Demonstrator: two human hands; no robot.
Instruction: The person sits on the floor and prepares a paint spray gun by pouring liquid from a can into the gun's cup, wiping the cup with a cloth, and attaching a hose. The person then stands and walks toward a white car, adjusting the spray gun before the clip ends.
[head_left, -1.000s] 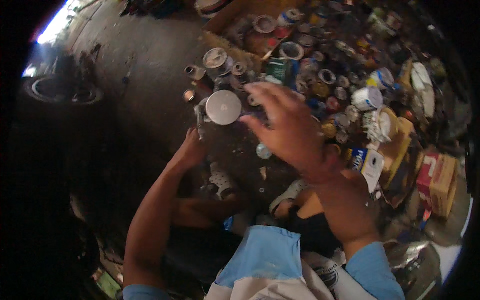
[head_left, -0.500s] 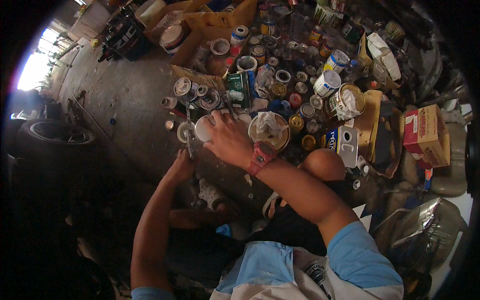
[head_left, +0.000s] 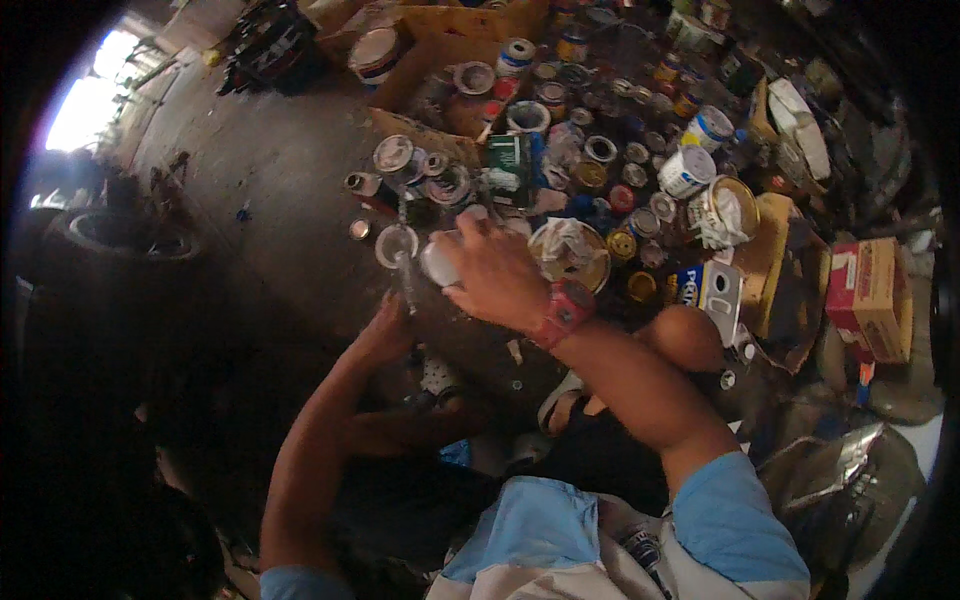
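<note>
My right hand, with a red watch on its wrist, is closed around a white rounded container. Just left and lower, my left hand is closed at the lower end of a slim greyish metal tool; motion blur and low light hide its exact kind. Beyond that tool, a small round tub with a pale rim rests on the floor. Right of my right hand sits a wide paint can with crumpled white paper on top. A dark green rectangular tin stands behind my hands.
Several paint cans and jars crowd the floor ahead and right, among them a white can. Cardboard boxes lie at the back. A red and tan carton stands far right, a tyre at the left.
The view has swung, so the whole scene sits further right and slightly lower. My right hand keeps the white container, which now looks more tilted. My left hand stays at the slim tool.
</note>
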